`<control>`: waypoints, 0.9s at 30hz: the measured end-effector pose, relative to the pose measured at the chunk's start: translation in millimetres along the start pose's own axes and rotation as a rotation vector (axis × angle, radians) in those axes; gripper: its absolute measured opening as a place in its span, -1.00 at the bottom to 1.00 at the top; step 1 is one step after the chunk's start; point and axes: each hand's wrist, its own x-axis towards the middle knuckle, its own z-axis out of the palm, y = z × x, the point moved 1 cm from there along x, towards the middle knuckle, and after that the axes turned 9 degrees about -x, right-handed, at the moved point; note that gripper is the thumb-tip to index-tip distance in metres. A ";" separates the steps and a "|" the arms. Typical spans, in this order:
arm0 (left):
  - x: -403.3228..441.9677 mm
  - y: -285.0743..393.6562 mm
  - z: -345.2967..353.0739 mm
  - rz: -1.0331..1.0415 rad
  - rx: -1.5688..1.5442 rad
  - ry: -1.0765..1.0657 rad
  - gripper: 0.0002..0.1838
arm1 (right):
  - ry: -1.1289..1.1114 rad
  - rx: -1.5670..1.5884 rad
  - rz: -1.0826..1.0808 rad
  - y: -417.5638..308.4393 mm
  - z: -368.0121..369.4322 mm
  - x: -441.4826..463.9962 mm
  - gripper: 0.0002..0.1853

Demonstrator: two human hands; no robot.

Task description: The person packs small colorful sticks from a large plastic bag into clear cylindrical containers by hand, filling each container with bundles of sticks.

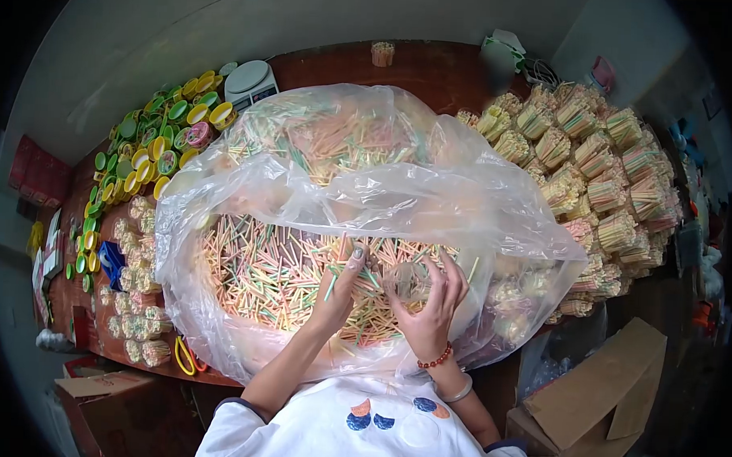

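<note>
A large clear plastic bag [367,204] lies open before me, full of short thin pastel sticks [260,273] in pink, yellow and green. My left hand [340,284] is down in the sticks, thumb up. A few sticks poke out around it, and its other fingers are mostly hidden. Close beside it, my right hand [433,302] curls around a clear, round cup-like container [408,281], with thumb and fingers on its sides. The cup is tilted over the pile; its contents are hard to make out.
Bundles of sticks [593,188] are stacked at right, with smaller bundles [141,321] at left. Yellow and green round tubs [146,168] and a white scale [250,79] stand back left. Scissors [186,357] lie at the front edge. A cardboard box [598,390] is at lower right.
</note>
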 end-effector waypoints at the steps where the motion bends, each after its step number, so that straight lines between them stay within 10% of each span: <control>1: 1.2 -2.3 -2.2 -0.001 0.000 0.000 -0.56 | 0.055 -0.023 0.040 -0.2 -0.2 1.0 -0.10; 9: 2.4 -1.2 16.3 0.198 0.504 -0.266 -0.82 | -0.187 0.389 0.191 -5.3 24.2 -12.9 -0.09; 15: 0.3 -3.7 11.5 0.186 0.525 -0.335 -0.65 | -0.212 0.387 0.289 -8.9 22.9 -14.8 -0.13; 20: -4.3 19.5 -20.4 0.142 0.499 -0.385 -0.18 | -0.192 0.399 0.252 -5.8 19.2 -8.6 -0.10; 27: -21.7 51.4 -49.9 0.297 1.677 -0.703 0.24 | -0.209 0.412 0.286 19.1 8.2 -13.0 -0.11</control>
